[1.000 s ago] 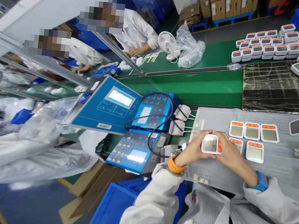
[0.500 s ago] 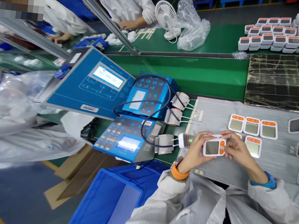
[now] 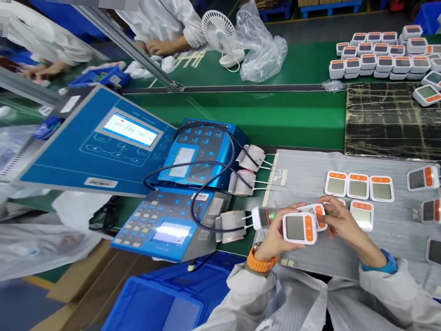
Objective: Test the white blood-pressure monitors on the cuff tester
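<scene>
My left hand [image 3: 274, 238] is closed around a white blood pressure monitor [image 3: 295, 227] with orange buttons and a grey screen, tilted toward me. Behind it, partly covered, is a second blood pressure monitor [image 3: 320, 223], pinched by the thumb and fingers of my right hand [image 3: 339, 220]. Another monitor [image 3: 263, 218] with a green light and tubes lies just left of my left hand. Three monitors [image 3: 358, 186] stand in a row on the grey mat [image 3: 303, 169]. One more monitor [image 3: 362, 215] lies below them, beside one partly hidden by my right hand.
To the left stand blue testing units [image 3: 126, 149] with cables and cuffs [image 3: 235, 225]. Several tubed monitors [image 3: 422, 179] line the mat's right side. Stacked monitors [image 3: 383, 62] sit at the back near a black wrapped board [image 3: 404, 120]. A blue crate [image 3: 156, 307] is below; co-workers sit across.
The two monitors in my hands have slid apart, the front one going left with my left hand. My right hand now grips the rear one. The whole view has shifted slightly.
</scene>
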Available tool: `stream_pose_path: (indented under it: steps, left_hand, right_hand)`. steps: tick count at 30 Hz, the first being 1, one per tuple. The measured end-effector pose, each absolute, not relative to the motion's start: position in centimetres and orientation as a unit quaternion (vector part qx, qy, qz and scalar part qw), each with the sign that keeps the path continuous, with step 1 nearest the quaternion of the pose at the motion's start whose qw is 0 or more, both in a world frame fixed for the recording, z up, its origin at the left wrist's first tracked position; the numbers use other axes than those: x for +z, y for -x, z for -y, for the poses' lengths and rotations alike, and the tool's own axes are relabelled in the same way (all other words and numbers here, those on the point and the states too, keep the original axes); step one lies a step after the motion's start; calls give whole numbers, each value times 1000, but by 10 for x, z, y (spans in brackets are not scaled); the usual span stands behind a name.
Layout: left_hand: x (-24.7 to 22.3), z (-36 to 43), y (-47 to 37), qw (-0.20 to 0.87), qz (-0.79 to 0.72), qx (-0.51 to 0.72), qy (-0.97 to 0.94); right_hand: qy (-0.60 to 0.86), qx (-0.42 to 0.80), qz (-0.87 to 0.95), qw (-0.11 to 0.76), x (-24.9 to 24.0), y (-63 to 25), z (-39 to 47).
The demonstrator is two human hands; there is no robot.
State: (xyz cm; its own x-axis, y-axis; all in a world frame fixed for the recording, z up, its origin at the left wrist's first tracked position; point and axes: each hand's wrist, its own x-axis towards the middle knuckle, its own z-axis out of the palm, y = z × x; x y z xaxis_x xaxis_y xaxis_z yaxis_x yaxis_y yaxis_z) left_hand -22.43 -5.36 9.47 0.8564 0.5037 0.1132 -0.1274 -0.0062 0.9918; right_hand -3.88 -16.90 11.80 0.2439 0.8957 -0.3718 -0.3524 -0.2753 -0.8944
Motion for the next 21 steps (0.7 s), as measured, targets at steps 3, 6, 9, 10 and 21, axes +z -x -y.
stream_pose_path:
  steps: [3,6,9,10,21]
  left_hand:
    - [100,52,219,650,-124,236,-712]
    - [106,52,204,620,-137,274,-722]
    - [113,51,178,599,-182,290,-724]
    - [117,50,166,601,-193,283,-722]
    - [140,43,117,607,-179,345,-693]
  right_hand:
    - [602,538,280,519,122,30,175]
    - [702,412,412,409,142,18,189]
    - [745,247,570,243,171,15,189]
    - [748,204,602,190,180,16,183]
    - [805,111,559,166,212,-209,91]
